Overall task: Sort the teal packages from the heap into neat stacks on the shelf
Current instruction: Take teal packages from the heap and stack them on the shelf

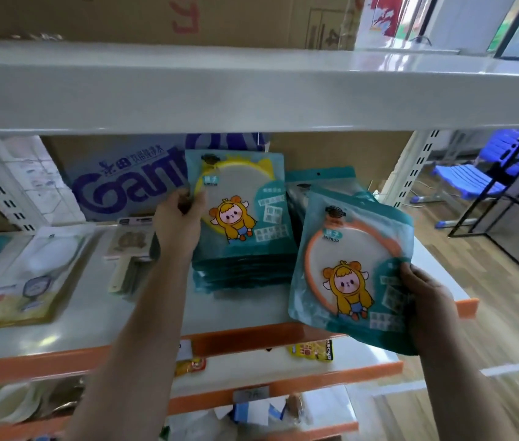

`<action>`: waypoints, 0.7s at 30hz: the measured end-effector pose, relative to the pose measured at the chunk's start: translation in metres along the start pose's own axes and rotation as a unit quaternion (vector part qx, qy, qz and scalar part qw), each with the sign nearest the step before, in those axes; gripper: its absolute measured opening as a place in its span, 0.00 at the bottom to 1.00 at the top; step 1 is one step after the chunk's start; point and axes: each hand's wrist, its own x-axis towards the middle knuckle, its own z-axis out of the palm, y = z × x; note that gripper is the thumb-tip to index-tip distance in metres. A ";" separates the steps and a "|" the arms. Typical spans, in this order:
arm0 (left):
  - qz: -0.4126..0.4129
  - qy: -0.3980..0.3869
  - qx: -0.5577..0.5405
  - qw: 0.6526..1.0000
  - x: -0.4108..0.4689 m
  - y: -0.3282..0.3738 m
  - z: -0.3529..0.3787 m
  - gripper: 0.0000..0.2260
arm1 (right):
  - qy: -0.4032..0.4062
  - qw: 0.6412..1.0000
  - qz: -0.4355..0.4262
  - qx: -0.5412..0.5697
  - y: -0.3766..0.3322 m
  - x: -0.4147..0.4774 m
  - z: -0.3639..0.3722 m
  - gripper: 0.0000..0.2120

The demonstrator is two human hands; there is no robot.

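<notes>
My left hand grips the left edge of a teal mirror package with a yellow ring, held tilted over a neat stack of teal packages on the white shelf. My right hand holds the lower right corner of a second teal package with an orange ring, out in front of the shelf's right end. Behind it lies a looser heap of teal packages, partly hidden.
A blue-printed carton stands at the back of the shelf. Flat white and yellow packets and a beige comb-like item lie to the left. An upper shelf board hangs close overhead. Blue chairs stand on the right.
</notes>
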 end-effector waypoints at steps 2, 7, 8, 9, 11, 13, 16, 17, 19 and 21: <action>0.020 0.020 0.016 0.999 -0.002 0.002 0.000 0.09 | -0.007 1.000 0.004 -0.002 0.000 0.004 -0.004 0.09; -0.031 -0.008 0.084 0.996 0.003 -0.011 -0.001 0.15 | -0.017 1.000 0.009 -0.011 -0.002 0.010 -0.006 0.08; -0.036 -0.006 0.085 0.996 0.003 -0.012 0.000 0.15 | -0.019 1.000 0.009 -0.014 -0.002 0.011 -0.007 0.09; -0.039 -0.003 0.087 0.995 0.003 -0.012 0.000 0.15 | -0.020 1.000 0.008 -0.016 -0.002 0.011 -0.008 0.09; -0.037 0.002 0.090 0.995 0.002 -0.012 0.000 0.14 | -0.021 1.000 0.009 -0.022 -0.001 0.012 -0.008 0.09; -0.040 0.005 0.089 0.995 0.003 -0.011 0.000 0.15 | -0.022 0.999 0.011 -0.023 -0.001 0.014 -0.009 0.09; -0.044 -0.004 0.092 0.995 0.006 -0.012 0.001 0.18 | -0.027 0.999 0.010 -0.021 -0.002 0.016 -0.009 0.09; -0.043 -0.005 0.101 0.994 0.006 -0.011 0.002 0.19 | -0.029 0.999 0.008 -0.020 -0.001 0.016 -0.008 0.09; -0.043 0.000 0.110 0.993 0.007 -0.010 0.003 0.20 | -0.033 0.999 0.004 -0.019 -0.001 0.017 -0.007 0.09; -0.050 0.007 0.108 0.993 0.007 -0.010 0.003 0.21 | -0.035 0.999 0.003 -0.020 0.000 0.017 -0.006 0.08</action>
